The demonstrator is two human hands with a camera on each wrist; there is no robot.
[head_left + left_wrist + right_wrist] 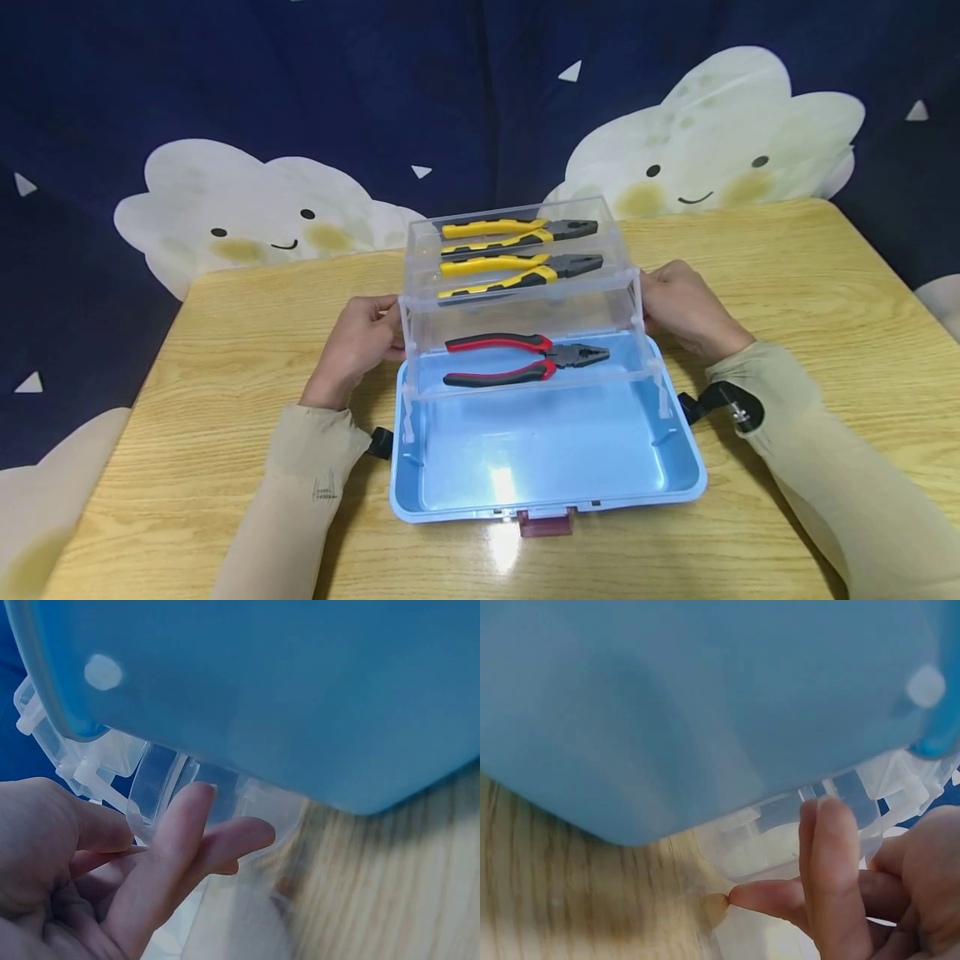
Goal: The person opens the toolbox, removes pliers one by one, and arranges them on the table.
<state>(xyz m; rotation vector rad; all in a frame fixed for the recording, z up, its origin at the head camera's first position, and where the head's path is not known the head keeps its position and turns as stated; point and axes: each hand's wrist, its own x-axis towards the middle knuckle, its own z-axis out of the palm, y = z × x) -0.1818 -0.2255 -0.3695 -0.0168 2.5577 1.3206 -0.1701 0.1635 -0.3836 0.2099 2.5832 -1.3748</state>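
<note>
A light blue toolbox [540,450] stands with its two clear trays raised above it. Two yellow-and-black pliers, one [517,229] behind the other [517,271], lie in the upper tray [517,293]. Red-and-black pliers [532,362] lie in the lower tray [525,390]. Behind the box hangs its clear lid [169,780], mostly hidden from the head view. My left hand [363,337] pinches the lid's edge at the back left, thumb against a finger. At the back right, my right hand [686,304] pinches the opposite edge, other fingers extended.
The box rests on a wood-grain table [247,367]. A dark red latch [545,523] hangs at its front rim. White hinge arms [648,350] link the trays to the sides. Behind the table hangs a dark blue cloth [337,75] with smiling clouds.
</note>
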